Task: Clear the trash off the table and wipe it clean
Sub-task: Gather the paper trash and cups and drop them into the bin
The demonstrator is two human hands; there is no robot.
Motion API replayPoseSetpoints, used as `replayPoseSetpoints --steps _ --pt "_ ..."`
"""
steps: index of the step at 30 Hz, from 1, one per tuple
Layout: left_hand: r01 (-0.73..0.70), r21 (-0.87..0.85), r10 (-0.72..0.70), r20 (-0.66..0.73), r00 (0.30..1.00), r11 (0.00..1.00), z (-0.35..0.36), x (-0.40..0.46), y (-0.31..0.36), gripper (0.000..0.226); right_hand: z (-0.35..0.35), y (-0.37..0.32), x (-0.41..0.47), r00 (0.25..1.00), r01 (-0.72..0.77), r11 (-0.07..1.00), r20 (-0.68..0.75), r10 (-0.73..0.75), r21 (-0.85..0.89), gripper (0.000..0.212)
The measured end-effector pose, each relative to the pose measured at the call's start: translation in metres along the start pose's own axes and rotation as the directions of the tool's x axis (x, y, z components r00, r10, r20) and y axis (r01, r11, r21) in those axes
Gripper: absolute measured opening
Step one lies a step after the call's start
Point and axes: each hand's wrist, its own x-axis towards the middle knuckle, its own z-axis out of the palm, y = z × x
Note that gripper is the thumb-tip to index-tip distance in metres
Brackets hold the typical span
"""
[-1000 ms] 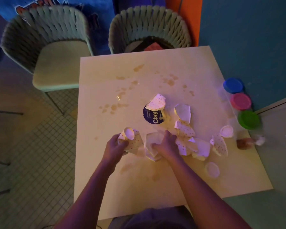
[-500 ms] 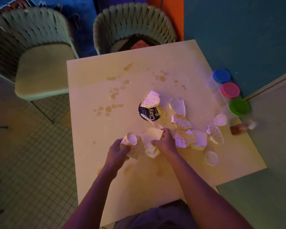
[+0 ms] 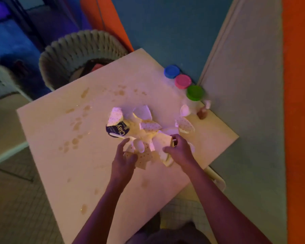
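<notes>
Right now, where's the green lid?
In the head view, the green lid sits at the table's far right edge, next to the pink lid and against the wall.

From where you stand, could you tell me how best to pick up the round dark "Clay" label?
The Clay label lies flat, its far edge under a dotted paper scrap. I would probably pinch its exposed left rim from the open left side, sliding fingers under the edge.

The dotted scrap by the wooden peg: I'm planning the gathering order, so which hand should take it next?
Right, probably. The right hand lies nearer the dotted scrap, on the same side of the pile. The left hand holds a dotted cup piece farther away.
</notes>
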Motion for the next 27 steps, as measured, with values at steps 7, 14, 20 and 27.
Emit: replayPoseSetpoints --steps 7,14,20,27 --pt "-0.23 0.244 0.182 0.204 0.962 0.942 0.091 -0.038 0.024 0.062 -0.1 0.071 -0.037 0.971 -0.097 0.981 -0.201 0.13 0.166 0.041" --pt "-0.366 0.354 0.219 0.39 0.894 0.861 0.183 -0.095 0.025 0.053 -0.18 0.152 -0.093 0.908 -0.124 0.945 -0.35 0.231 0.303 0.04" --pt "-0.466 0.429 0.204 0.527 0.825 0.774 0.243 -0.143 0.008 0.05 -0.23 0.225 -0.147 0.834 -0.191 0.884 -0.404 0.375 0.427 0.033" --pt "-0.532 0.481 0.11 0.662 0.742 0.697 0.283 -0.168 -0.025 0.055 -0.236 0.287 -0.182 0.763 -0.256 0.798 -0.393 0.514 0.545 0.038"
